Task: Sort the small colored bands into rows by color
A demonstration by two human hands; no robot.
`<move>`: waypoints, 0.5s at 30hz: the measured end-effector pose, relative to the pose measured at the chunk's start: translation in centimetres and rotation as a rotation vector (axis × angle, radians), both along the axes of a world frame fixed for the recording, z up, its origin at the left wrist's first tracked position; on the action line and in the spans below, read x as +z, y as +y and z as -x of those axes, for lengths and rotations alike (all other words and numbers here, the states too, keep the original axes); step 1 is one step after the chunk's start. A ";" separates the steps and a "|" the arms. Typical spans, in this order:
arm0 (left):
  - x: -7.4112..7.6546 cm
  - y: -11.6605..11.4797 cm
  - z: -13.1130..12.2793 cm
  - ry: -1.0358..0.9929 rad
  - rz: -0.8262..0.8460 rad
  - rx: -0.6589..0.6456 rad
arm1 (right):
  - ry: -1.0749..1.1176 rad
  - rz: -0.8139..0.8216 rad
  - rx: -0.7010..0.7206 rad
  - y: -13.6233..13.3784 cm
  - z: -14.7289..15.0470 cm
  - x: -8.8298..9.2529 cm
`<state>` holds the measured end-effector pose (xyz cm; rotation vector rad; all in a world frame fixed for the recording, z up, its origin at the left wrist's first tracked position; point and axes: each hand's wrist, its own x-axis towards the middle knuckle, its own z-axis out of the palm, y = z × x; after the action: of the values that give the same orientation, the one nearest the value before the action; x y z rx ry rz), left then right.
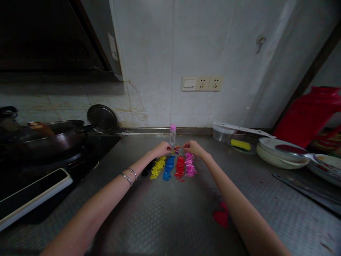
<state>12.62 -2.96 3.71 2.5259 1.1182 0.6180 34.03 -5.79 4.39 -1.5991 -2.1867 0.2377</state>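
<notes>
Small, thin coloured pieces that look like rubber bands lie in separate rows on the metal counter: black [147, 168], yellow [158, 167], blue [168, 168], red [179, 167] and pink [190, 165]. A small mixed-colour pile [176, 149] sits beyond them, in front of a clear bottle with a pink cap [173, 134]. My left hand [162, 148] is left of the pile, above the far end of the yellow row, its fingers pinched together. My right hand [194, 147] is right of the pile, behind the pink row, fingers also closed. Whatever either pinch holds is too small to make out.
At left, a wok [53, 137] stands on the black stove, with a white-edged device [37, 199] nearer me. On the right are a plastic cup [223, 133], a yellow sponge [240, 144], stacked bowls [279, 160] and a knife [303, 190]. A red object [221, 215] lies by my right forearm.
</notes>
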 end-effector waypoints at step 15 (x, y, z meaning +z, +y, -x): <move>-0.4 -0.4 -0.8 0.111 -0.084 0.088 | -0.070 0.032 -0.005 -0.8 1.4 -0.1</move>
<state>13.40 -3.34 3.36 2.6221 1.2726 0.5637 32.58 -6.62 4.28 -1.6530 -2.2419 0.2194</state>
